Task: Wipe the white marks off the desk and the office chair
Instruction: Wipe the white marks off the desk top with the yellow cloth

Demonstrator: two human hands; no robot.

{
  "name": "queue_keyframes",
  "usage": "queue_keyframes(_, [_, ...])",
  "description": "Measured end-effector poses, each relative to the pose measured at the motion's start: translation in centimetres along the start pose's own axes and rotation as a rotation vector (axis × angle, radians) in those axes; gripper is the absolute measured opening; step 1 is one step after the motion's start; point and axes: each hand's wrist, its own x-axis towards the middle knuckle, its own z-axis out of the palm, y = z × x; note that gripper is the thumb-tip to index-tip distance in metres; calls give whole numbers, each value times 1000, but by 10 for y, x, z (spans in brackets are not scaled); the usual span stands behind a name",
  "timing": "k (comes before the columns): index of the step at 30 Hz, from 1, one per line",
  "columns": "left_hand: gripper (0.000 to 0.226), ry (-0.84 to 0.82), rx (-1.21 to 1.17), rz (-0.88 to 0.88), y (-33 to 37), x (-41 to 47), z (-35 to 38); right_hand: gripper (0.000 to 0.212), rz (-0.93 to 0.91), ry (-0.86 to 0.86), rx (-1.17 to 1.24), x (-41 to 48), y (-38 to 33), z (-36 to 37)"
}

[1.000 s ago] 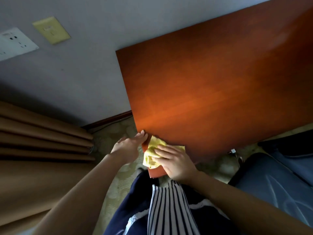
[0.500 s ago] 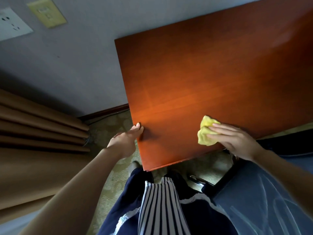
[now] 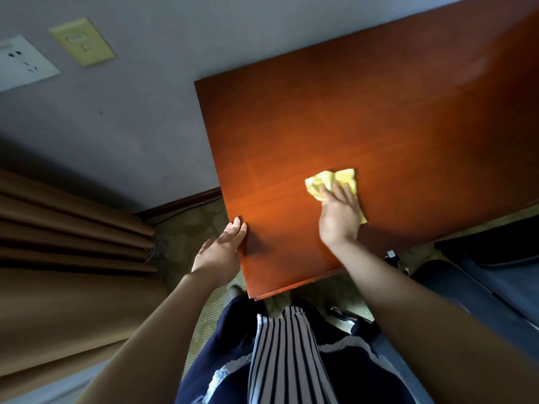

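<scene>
A reddish-brown wooden desk [image 3: 379,118] fills the upper right. A crumpled yellow cloth [image 3: 335,180] lies on its top near the middle front. My right hand [image 3: 339,212] presses flat on the cloth with fingers spread over it. My left hand [image 3: 223,247] rests with straight fingers against the desk's left edge near the front corner. A dark office chair [image 3: 481,287] sits at the lower right, partly hidden by my right arm. I see no clear white marks on the desk top.
A grey wall with a white socket plate [image 3: 23,64] and a yellowish switch plate [image 3: 83,42] stands left of the desk. Brown curtains [image 3: 58,243] hang at the left. Patterned carpet [image 3: 180,237] lies below, between curtain and desk.
My right hand carried the yellow cloth from the desk's front left corner to the right along the front edge, then up and back left onto the desk top. My left hand stays at the left edge.
</scene>
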Motion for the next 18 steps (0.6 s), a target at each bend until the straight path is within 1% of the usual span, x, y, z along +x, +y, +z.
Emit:
queue_keyframes(3, [64,17,-10,-27,3,0,2,44,-197,-47,-24,-24,-15,12])
queue_keyframes(6, [64,31,-46,-57,8,0,5,41,-343,-82,11,-45,-21,11])
queue_keyframes(8, [62,43,-57,-76,13,-1,8,38,-477,-57,29,-56,-21,5])
queue_keyframes(10, [60,58,-48,-90,17,-1,12,43,-649,-34,37,-65,-11,2])
queue_keyframes(14, [57,114,11,-107,18,0,14,59,-932,-224,43,-71,31,-9])
queue_keyframes(16, [54,168,38,-99,18,2,10,69,-1023,-319,9,-64,54,-18])
queue_keyframes(18, [51,223,71,-81,20,5,4,79,-1074,-412,-16,-53,76,-27])
